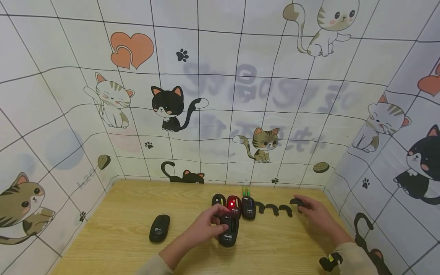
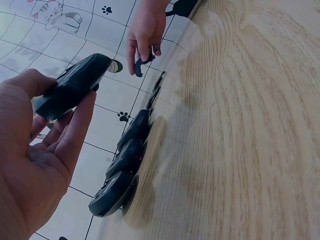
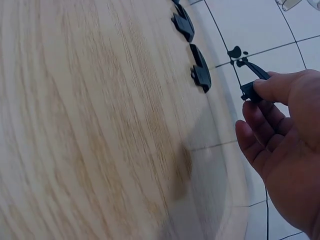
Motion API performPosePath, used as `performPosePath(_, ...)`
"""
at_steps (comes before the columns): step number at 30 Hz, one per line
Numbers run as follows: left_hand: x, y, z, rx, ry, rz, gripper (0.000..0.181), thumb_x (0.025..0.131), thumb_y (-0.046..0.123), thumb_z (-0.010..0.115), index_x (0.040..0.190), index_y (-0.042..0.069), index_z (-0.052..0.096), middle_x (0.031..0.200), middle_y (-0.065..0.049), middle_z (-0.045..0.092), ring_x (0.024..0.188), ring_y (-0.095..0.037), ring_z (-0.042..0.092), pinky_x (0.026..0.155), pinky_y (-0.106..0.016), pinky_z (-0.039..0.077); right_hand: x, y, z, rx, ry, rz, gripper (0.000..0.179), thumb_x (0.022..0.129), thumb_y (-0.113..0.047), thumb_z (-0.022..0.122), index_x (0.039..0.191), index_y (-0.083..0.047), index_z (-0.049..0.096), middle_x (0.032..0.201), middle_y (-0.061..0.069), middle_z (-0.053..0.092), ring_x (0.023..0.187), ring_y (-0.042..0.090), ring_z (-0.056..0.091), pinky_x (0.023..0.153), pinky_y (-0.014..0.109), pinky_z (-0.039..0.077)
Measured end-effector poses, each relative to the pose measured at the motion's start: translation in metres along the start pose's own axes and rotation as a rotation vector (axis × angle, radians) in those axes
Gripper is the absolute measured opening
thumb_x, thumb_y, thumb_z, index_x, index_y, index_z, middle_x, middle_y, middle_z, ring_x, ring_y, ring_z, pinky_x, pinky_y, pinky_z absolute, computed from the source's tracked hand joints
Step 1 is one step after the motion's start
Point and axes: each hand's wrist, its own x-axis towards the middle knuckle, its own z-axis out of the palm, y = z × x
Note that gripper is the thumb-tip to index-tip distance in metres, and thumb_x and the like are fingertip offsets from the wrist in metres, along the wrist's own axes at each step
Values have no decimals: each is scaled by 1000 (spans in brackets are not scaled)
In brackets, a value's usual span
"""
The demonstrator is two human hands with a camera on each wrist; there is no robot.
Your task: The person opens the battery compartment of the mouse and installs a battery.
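Observation:
My left hand (image 1: pixel 206 224) holds a black computer mouse (image 1: pixel 228 232) by its sides, underside up, with the battery slot uncovered. In the left wrist view that mouse (image 2: pixel 75 85) is raised above the table. Over at the right, my right hand (image 1: pixel 317 214) pinches a small curved black battery cover (image 3: pixel 254 91) between thumb and fingers. Three similar battery covers (image 1: pixel 272 209) lie in a row to its left. Beyond the held mouse, a red-lit mouse (image 1: pixel 234 208), a black mouse (image 1: pixel 218 198) and a dark mouse (image 1: pixel 248 208) lie upside down.
Two green batteries (image 1: pixel 246 191) lie at the back end of the dark mouse. Another black mouse (image 1: pixel 159 228) sits right side up on the left of the wooden table (image 1: pixel 120 214). Cat-patterned sheeting (image 1: pixel 220 114) walls in the back and sides.

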Motion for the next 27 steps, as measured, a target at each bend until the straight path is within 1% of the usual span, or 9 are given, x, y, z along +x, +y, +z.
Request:
performPosePath(3, 0, -2, -1, 5, -3, 5, 43, 99, 5, 79, 139, 13, 64, 127, -9, 65, 94, -21, 72, 66, -38, 68, 1, 5, -2, -6, -16, 9, 49, 109, -5, 69, 157, -3, 59, 150, 30, 63, 120, 35, 69, 76, 28, 57)
performPosePath(6, 1, -3, -1, 5, -3, 8, 43, 99, 4, 78, 138, 15, 64, 127, -9, 64, 93, -21, 72, 65, -38, 68, 2, 9, -5, 10, -33, 24, 49, 110, -6, 67, 158, -2, 58, 153, 32, 59, 123, 35, 67, 78, 28, 56)
performPosePath(11, 1, -4, -1, 13, 2, 7, 43, 99, 4, 78, 138, 17, 65, 127, -8, 64, 92, -21, 71, 64, -39, 68, 2, 12, -6, 27, -65, 56, 49, 109, -5, 67, 157, 1, 57, 149, 33, 62, 108, 27, 65, 74, 29, 56)
performPosePath(17, 1, -5, -2, 19, 5, 12, 43, 99, 3, 79, 138, 18, 65, 127, -8, 64, 93, -22, 72, 64, -39, 68, 4, 18, -4, 20, -73, 48, 47, 108, -2, 67, 153, 5, 59, 143, 35, 64, 99, 26, 65, 68, 29, 56)
performPosePath(19, 1, -5, -2, 19, 3, 13, 43, 99, 3, 79, 138, 18, 65, 127, -8, 65, 93, -22, 72, 64, -39, 68, 5, 23, -2, -4, -63, 33, 45, 107, -2, 69, 151, 5, 62, 142, 34, 65, 104, 29, 69, 71, 28, 56)
performPosePath(21, 1, -5, -2, 17, 2, 12, 43, 99, 3, 79, 138, 18, 65, 127, -8, 65, 94, -22, 72, 65, -40, 68, 6, 25, -1, -32, -61, 32, 44, 106, -2, 69, 150, 4, 63, 142, 33, 66, 113, 36, 70, 78, 28, 57)
performPosePath(23, 1, -6, -2, 15, 1, 11, 43, 99, 3, 78, 138, 18, 65, 128, -8, 64, 95, -23, 72, 65, -40, 68, 7, 27, 0, -53, -62, 30, 44, 106, -3, 70, 149, 3, 64, 143, 32, 66, 125, 42, 67, 86, 31, 57)
performPosePath(24, 1, -6, -2, 16, 2, 10, 43, 99, 3, 78, 138, 19, 65, 128, -8, 64, 95, -22, 72, 65, -40, 68, 7, 27, 1, -66, -59, 32, 44, 105, -4, 71, 149, 2, 65, 141, 31, 68, 128, 42, 66, 89, 33, 57)
performPosePath(27, 1, -6, -2, 19, 6, 10, 43, 100, 3, 78, 138, 19, 65, 128, -8, 64, 94, -22, 72, 65, -39, 68, 8, 27, 2, -85, -66, 33, 44, 104, -5, 73, 147, 3, 66, 126, 26, 74, 115, 38, 70, 88, 40, 57)
